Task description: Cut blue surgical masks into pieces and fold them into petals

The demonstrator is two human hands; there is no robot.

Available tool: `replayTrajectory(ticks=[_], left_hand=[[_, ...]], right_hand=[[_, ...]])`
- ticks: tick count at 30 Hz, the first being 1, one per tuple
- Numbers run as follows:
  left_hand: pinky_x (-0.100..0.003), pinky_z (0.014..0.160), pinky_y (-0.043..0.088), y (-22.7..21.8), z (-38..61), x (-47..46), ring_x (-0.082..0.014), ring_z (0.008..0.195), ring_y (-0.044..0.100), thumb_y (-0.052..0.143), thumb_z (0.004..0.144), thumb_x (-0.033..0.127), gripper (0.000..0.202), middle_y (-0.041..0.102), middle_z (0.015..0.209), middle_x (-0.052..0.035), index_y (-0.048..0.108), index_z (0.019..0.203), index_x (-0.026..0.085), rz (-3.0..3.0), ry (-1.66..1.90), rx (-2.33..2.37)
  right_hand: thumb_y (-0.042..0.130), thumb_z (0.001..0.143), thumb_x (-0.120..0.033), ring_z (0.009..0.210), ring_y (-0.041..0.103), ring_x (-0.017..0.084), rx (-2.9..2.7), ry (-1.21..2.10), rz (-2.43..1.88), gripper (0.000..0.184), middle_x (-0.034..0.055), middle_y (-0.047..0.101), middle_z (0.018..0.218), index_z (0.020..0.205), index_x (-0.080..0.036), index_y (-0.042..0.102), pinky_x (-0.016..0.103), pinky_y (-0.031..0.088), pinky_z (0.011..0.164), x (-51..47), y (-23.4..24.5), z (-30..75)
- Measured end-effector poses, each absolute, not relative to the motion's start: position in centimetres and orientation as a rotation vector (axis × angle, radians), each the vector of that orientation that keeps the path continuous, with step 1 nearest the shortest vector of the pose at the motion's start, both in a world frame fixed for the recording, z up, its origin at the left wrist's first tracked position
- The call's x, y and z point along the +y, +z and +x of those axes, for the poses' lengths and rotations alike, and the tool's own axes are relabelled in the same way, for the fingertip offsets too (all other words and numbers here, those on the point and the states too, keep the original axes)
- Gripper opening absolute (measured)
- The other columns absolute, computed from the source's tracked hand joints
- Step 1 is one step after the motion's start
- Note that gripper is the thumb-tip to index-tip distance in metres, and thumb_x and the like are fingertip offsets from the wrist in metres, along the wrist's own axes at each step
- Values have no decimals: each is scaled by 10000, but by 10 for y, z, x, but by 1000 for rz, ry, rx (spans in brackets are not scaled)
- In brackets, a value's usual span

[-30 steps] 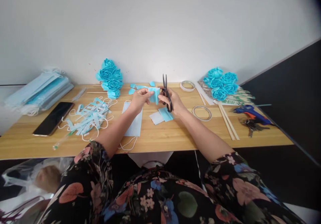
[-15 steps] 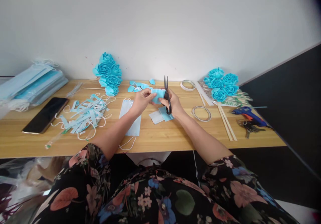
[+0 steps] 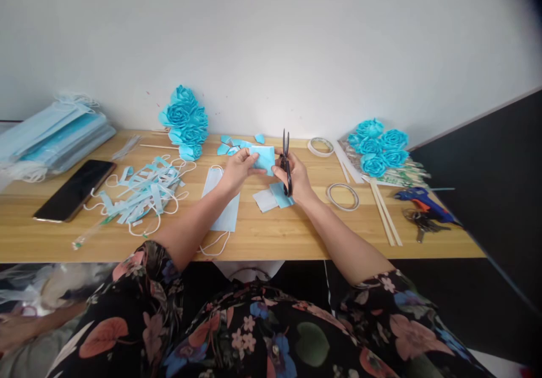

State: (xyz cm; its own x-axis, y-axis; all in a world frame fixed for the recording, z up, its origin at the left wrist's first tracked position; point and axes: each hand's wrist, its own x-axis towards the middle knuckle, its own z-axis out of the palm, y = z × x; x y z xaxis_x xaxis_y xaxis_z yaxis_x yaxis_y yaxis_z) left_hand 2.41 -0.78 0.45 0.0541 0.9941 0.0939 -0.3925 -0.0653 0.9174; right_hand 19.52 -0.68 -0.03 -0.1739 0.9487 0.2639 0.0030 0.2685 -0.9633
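Observation:
My left hand (image 3: 237, 169) pinches a small blue piece of face-mask fabric (image 3: 263, 159) by its left side. At the piece's right edge, my right hand (image 3: 297, 179) has black scissors (image 3: 287, 166) hooked in it, blades pointing up, while its fingertips touch the fabric's lower right corner. Below, on the table, lie a white cut piece (image 3: 265, 200) and a blue cut piece (image 3: 281, 196). A whole face mask (image 3: 224, 209) with ear loops lies partly under my left forearm. Behind my hands are several small blue scraps (image 3: 231, 143).
Mask strips and loops (image 3: 144, 189), a phone (image 3: 76, 190) and stacked masks (image 3: 63, 135) lie left. Blue fabric roses (image 3: 184, 121) stand at the back. On the right are tape rolls (image 3: 342, 197), wooden sticks (image 3: 385, 214), more roses (image 3: 375, 146), a glue gun (image 3: 427, 204) and keys (image 3: 423, 220).
The blue fabric piece is now held flatter and shows more of its face. My right hand and the scissors have shifted slightly right; the whole view has moved a little.

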Motion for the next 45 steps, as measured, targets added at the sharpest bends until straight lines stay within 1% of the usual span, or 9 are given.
replayTrajectory(ticks=[4,8,13,17,21,29,37,42,45], left_hand=[[-278,714,616,2,24,-8,-114,734,655,802,758,417,355,655,800,3,593,864,151,1035,1396,816],[-310,738,614,4,23,-8,-170,813,695,825,710,473,429,729,922,-60,671,937,143,1114,1351,804],[-373,781,609,5,23,-9,-209,810,716,817,713,472,380,745,854,-67,726,840,125,1144,1315,827],[-308,690,603,6,25,-12,-162,705,691,814,736,341,240,731,784,-43,729,786,123,1134,1281,872],[-271,635,585,6,29,-14,-147,676,678,808,742,269,169,743,802,-51,755,811,125,1137,1224,891],[-283,641,580,1,30,-14,-153,705,670,809,713,300,218,748,838,-58,754,832,126,1159,1201,908],[-290,685,589,-2,30,-12,-152,741,688,814,718,277,217,752,874,-63,734,857,131,1221,1112,797],[-264,650,588,-1,23,-7,-148,706,694,832,716,253,214,750,830,-57,725,844,120,1094,1170,772],[-255,695,599,4,13,1,-141,747,708,809,764,228,188,745,838,-31,695,884,138,868,1330,747]], right_hand=[[712,735,-301,710,572,123,-1471,1100,-946,457,-25,582,825,1173,-235,598,295,490,700,-7,-2,195],[727,723,-290,677,562,111,-1432,1143,-941,467,-33,586,801,1169,-232,600,278,483,666,-6,-2,195],[725,777,-364,730,604,127,-1420,1164,-927,444,-18,618,858,1186,-249,597,295,515,714,-8,3,196],[748,780,-462,861,625,154,-1408,1148,-902,497,6,616,960,1213,-278,591,310,531,795,-10,8,198],[781,736,-497,930,616,185,-1440,1115,-923,554,26,619,1000,1211,-289,586,330,531,828,-13,10,197],[723,795,-426,728,550,153,-1469,961,-996,429,-2,574,838,1161,-250,584,295,479,672,-14,8,197],[716,788,-377,726,542,164,-1452,934,-994,381,7,573,831,1128,-278,574,305,479,635,-16,10,197],[719,779,-357,704,563,132,-1321,1065,-934,396,-24,552,802,1141,-273,582,279,507,661,-12,10,197],[703,792,-458,688,580,124,-1218,1277,-882,412,-30,560,777,1135,-266,581,249,500,601,-10,13,198]])
